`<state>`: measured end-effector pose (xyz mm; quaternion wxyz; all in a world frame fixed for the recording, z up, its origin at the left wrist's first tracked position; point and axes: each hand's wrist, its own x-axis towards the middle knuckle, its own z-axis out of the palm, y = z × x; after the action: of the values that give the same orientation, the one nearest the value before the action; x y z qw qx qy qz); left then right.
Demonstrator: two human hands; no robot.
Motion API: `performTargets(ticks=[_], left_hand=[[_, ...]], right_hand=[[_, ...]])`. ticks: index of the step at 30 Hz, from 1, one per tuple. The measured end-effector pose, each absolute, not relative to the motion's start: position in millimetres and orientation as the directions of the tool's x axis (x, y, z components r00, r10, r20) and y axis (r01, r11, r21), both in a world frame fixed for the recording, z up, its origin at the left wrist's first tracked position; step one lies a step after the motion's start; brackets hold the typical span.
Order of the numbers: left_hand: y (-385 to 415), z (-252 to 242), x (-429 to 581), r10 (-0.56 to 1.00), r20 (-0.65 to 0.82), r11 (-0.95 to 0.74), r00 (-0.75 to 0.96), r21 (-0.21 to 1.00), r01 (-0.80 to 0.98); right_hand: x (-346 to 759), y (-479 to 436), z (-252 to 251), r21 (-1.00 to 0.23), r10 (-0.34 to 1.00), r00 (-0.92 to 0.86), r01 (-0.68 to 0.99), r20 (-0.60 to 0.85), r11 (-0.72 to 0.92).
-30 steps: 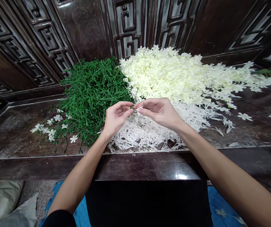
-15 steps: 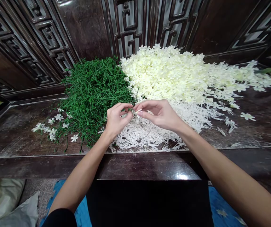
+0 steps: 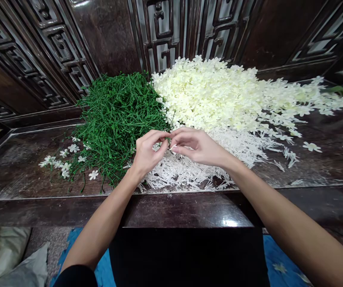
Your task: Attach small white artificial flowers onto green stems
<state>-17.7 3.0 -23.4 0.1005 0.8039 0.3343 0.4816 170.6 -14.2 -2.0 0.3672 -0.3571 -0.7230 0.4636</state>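
My left hand [image 3: 148, 153] is closed in a pinch on a green plastic stem [image 3: 168, 140], most of it hidden by the fingers. Facing it, my right hand [image 3: 200, 147] pinches a small white piece [image 3: 173, 148], seemingly part of an artificial flower; its exact shape is hidden. The fingertips of both hands meet or nearly meet. Behind my left hand lies a heap of green stems [image 3: 120, 107]. Cream-white artificial flower heads [image 3: 213, 93] are piled beyond my right hand. Thin white sticks, perhaps stamens [image 3: 183, 171], spread beneath both hands.
Several white flowers on green stems [image 3: 60, 162] lie at the left of the dark wooden bench [image 3: 18, 179]. A carved wooden backrest [image 3: 108, 36] rises behind the heaps. Loose petals [image 3: 312, 147] lie at the right. Pale sacks [image 3: 6, 247] stand on the floor at lower left.
My right hand has shifted slightly left and down, with the white piece a little lower between the fingers. My left hand stays nearly in place.
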Motion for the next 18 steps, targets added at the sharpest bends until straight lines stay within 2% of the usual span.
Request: performTargets(ticks=[4, 7, 12, 18], left_hand=[[4.2, -24.3, -18.8, 0.547, 0.759, -0.802, 0.352, 0.356, 0.480], [6.7, -25.9, -20.0, 0.472, 0.783, -0.823, 0.404, 0.228, 0.521], [11.3, -30.0, -22.3, 0.427, 0.761, -0.839, 0.488, 0.131, 0.528], [7.5, -27.0, -23.9, 0.513, 0.682, -0.806, 0.522, 0.174, 0.565]], right_hand=[[168.6, -14.0, -5.8, -0.953, 0.857, -0.483, 0.133, 0.179, 0.274], [169.3, -12.0, -7.9, -0.923, 0.873, -0.442, 0.209, 0.205, 0.323], [172.2, -8.1, -11.2, -0.658, 0.803, -0.394, 0.463, 0.447, 0.593], [170.8, -8.4, -13.7, -0.430, 0.702, -0.378, 0.587, 0.604, 0.686]])
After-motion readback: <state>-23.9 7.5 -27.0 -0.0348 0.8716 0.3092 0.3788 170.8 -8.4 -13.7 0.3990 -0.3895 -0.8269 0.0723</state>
